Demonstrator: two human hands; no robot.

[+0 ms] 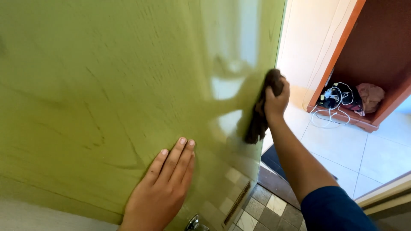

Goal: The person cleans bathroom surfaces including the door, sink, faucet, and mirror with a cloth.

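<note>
A glossy green wood-grain door (94,94) fills the left and middle of the head view. My left hand (165,184) lies flat against it low down, fingers together and pointing up. My right hand (276,100) grips a dark brown cloth (259,119) and presses it against the door's right edge; the cloth hangs down below my fist. My right arm in a dark blue sleeve (334,211) reaches in from the lower right.
A metal door handle (195,223) shows at the bottom. Beyond the door lie white floor tiles (342,145), a dark mat (274,160), small checkered tiles (265,209), and a reddish wooden shelf (376,51) holding cables and a crumpled cloth.
</note>
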